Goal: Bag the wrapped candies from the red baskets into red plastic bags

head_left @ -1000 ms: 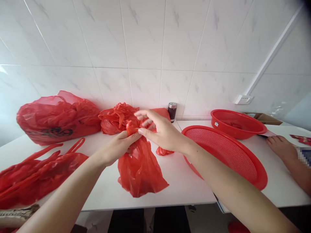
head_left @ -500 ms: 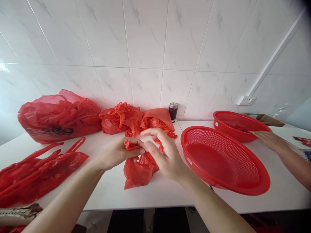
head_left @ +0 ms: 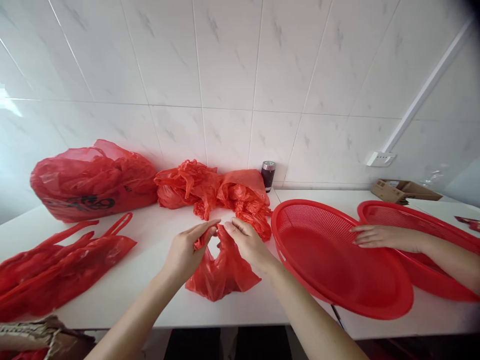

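A small red plastic bag (head_left: 224, 272) hangs between my hands, its bottom at the white tabletop (head_left: 161, 305). My left hand (head_left: 189, 247) is closed on one bunched handle at the bag's top left. With thumb and fingers, my right hand (head_left: 245, 240) pinches the top right side. A gap shows between the two gripped parts. Just behind my hands lie crumpled red bags (head_left: 245, 192), and another heap of red plastic bags (head_left: 183, 185) sits to their left.
A large stuffed red bag (head_left: 93, 185) and a flat red bag (head_left: 71, 267) lie left. Right are a red basket (head_left: 318, 265) and a second red basket (head_left: 442, 280), with another person's hand (head_left: 382, 236) over the rims. Behind stand a dark tumbler (head_left: 268, 176) and cardboard box (head_left: 405, 190).
My hands have drawn up the small bag, which now hangs fuller and wider. My right hand has closed on it. The second basket and the other person's hand have shifted toward the near basket.
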A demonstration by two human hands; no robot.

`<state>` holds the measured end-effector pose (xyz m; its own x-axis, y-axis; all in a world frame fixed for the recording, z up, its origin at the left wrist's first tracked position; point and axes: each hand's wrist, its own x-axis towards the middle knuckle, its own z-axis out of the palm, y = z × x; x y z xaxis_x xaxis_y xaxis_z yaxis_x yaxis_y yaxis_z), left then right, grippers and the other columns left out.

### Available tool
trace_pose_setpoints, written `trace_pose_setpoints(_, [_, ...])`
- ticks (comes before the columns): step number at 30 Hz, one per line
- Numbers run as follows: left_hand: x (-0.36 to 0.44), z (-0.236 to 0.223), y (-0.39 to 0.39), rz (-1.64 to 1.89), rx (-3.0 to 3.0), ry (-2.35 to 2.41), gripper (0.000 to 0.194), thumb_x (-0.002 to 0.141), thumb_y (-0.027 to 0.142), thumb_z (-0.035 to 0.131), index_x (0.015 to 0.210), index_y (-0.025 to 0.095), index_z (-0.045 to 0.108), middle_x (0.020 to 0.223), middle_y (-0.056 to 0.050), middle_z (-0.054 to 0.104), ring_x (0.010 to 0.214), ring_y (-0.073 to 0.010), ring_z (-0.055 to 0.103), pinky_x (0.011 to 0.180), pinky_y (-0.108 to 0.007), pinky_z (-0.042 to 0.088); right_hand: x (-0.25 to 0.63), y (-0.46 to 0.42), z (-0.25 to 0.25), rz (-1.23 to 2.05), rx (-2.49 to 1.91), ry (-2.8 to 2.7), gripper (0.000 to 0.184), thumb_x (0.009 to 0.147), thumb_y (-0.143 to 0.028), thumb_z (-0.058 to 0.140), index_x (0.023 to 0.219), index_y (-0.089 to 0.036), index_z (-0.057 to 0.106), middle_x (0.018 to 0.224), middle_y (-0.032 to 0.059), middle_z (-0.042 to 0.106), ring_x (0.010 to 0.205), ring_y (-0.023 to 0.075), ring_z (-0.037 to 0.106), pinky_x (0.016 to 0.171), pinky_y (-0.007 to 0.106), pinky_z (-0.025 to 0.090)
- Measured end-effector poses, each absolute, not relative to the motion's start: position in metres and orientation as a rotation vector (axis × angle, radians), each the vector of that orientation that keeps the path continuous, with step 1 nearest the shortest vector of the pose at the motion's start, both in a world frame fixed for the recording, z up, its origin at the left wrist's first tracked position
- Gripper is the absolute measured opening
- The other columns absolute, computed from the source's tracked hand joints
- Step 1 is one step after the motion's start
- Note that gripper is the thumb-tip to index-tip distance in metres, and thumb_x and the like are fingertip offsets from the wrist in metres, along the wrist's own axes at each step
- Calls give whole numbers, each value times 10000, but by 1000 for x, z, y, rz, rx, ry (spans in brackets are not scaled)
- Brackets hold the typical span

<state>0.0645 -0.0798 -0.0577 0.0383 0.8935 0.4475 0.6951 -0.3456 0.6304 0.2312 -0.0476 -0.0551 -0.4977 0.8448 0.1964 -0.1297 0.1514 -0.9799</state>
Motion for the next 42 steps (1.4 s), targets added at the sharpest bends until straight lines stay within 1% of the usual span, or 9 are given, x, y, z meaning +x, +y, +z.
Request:
trace_pose_setpoints(3, [41, -86, -95, 1145, 1821, 1738, 357, 924, 460, 378, 988, 240, 652, 761, -5, 689, 728, -175, 616, 724, -267, 469, 239, -49, -79, 1265, -845, -1545, 333, 868, -491, 543, 731, -204, 442, 696, -36, 545, 682, 122, 580, 666, 249, 482])
trace_pose_setpoints(7, [2, -140, -123, 1179, 1576, 1872, 407, 896, 539, 376, 780, 224, 604, 563, 22, 582, 537, -156, 505, 590, -268, 440, 253, -39, -132, 1281, -999, -1283, 360, 831, -523, 574, 746, -210, 417, 725, 22, 634, 782, 191, 653, 743, 319, 511])
trace_pose_setpoints(11, [3, -168, -135, 1254, 1455, 1954, 401, 892, 545, 386, 747, 224, 578, 709, -12, 636, 701, -194, 583, 705, -302, 461, 253, -32, -161, 1055, -1152, -1337, 356, 872, -554, 473, 767, -228, 374, 710, 15, 614, 742, 206, 648, 711, 336, 501])
trace_pose_setpoints(15, [37, -160, -116, 1388, 1405, 2005, 343, 919, 516, 346, 912, 235, 544, 927, -38, 643, 902, -212, 593, 805, -310, 449, 231, -42, -160, 705, -1362, -1538, 317, 906, -547, 394, 905, -231, 404, 838, 32, 630, 727, 208, 633, 655, 327, 483])
trace_pose_setpoints(19, [67, -159, -89, 1253, 1485, 1964, 325, 947, 497, 251, 807, 256, 420, 742, 15, 584, 689, -172, 562, 644, -261, 447, 212, -51, -170, 341, -1440, -1759, 338, 922, -495, 398, 1063, -192, 450, 988, 117, 647, 879, 273, 635, 744, 382, 478])
trace_pose_setpoints(25, [68, -170, -62, 989, 1599, 2038, 308, 951, 457, 227, 774, 271, 397, 540, 49, 511, 493, -171, 469, 524, -250, 346, 218, -37, -190, 403, -1387, -1809, 218, 963, -425, 350, 957, -225, 436, 936, 78, 695, 820, 236, 674, 647, 299, 465])
trace_pose_setpoints(30, [48, -170, -40, 722, 1625, 2180, 289, 925, 400, 275, 870, 287, 535, 675, -24, 640, 629, -225, 591, 546, -274, 344, 233, -13, -195, 297, -1519, -1838, 201, 958, -413, 359, 901, -232, 422, 819, 25, 683, 712, 198, 664, 567, 255, 396])
trace_pose_setpoints(36, [41, -176, -23, 487, 1615, 2303, 306, 887, 329, 316, 979, 294, 606, 814, -94, 708, 740, -285, 648, 599, -329, 389, 239, 4, -213, 203, -1676, -1854, 131, 937, -316, 396, 878, -212, 449, 693, 38, 651, 596, 214, 620, 490, 250, 252])
trace_pose_setpoints(42, [42, -182, -26, 480, 1623, 2356, 268, 848, 248, 355, 938, 276, 606, 800, -107, 704, 712, -286, 635, 633, -362, 379, 239, 4, -216, 176, -1719, -1851, 124, 934, -313, 420, 892, -203, 459, 721, 61, 666, 636, 215, 626, 515, 259, 240])
